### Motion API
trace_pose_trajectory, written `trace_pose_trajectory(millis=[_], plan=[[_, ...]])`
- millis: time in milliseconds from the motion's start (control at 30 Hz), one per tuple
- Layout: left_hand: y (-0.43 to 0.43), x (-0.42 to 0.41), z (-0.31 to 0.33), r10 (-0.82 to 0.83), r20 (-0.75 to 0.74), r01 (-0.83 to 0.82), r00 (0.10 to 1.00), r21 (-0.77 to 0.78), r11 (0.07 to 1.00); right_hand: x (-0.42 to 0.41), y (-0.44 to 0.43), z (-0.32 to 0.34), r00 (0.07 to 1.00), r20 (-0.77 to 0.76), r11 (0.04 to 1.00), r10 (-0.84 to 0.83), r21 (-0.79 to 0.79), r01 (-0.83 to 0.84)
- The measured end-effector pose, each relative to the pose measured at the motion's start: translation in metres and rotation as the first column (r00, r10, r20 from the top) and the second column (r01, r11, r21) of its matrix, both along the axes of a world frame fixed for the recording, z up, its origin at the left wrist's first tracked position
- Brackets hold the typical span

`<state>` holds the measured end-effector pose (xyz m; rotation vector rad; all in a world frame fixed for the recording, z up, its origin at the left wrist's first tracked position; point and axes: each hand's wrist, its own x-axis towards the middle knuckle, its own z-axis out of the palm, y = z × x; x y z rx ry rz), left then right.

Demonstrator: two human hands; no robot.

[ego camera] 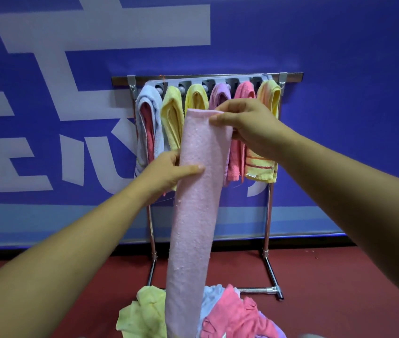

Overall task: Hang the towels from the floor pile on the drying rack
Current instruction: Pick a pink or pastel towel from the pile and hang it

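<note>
The pale pink towel hangs lengthwise in front of the drying rack, its lower end reaching down to the floor pile. The right hand is closed on the top edge, pinching the hem between thumb and fingers, so the cloth's weight draws it straight. The left hand grips the left border partway down, thumb across the front, which keeps the strip flat and stops it twisting. Judged from this hold, the towel is being straightened for folding over a holder. Behind it, six towels already hang side by side from the rack's clip bar, each doubled over. The rack stands on the red floor against a blue printed wall.
</note>
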<state>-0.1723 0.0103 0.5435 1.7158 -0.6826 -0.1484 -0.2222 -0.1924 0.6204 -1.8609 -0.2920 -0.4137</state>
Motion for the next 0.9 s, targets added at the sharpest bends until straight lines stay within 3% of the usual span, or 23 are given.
trace_pose_trajectory(millis=[100,367,533,633,700,800,833,900], plan=[[0.002,-0.003,-0.049,0.019,-0.059,-0.016,0.998,0.063,0.998,0.003,0.004,0.001,1.000,-0.020,0.995,0.000,0.097,0.002],[0.007,-0.001,-0.160,0.008,-0.396,0.022,0.918,0.070,0.997,0.018,-0.005,0.000,0.975,0.021,0.972,-0.221,0.089,0.218],[0.019,0.017,-0.130,0.012,-0.419,-0.107,0.908,-0.205,0.973,0.021,-0.030,-0.026,0.873,0.042,0.866,-0.485,-0.111,0.487],[0.022,0.027,-0.080,-0.015,-0.384,-0.122,0.923,-0.331,0.936,0.030,-0.043,-0.065,0.790,-0.164,0.802,-0.591,-0.222,0.554],[0.025,0.030,-0.047,-0.026,-0.351,-0.076,0.936,-0.275,0.958,0.033,-0.043,-0.094,0.734,-0.365,0.819,-0.573,-0.293,0.493],[0.029,0.033,-0.014,-0.054,-0.333,0.007,0.941,-0.140,0.990,0.026,-0.033,-0.125,0.656,-0.591,0.871,-0.469,-0.431,0.235],[0.030,0.035,-0.008,-0.052,-0.332,0.021,0.942,-0.096,0.995,0.024,-0.028,-0.128,0.659,-0.639,0.902,-0.395,-0.404,0.149],[0.027,0.036,-0.001,-0.056,-0.339,0.048,0.939,-0.033,0.998,0.028,-0.018,-0.126,0.762,-0.626,0.982,-0.164,-0.179,0.064]])
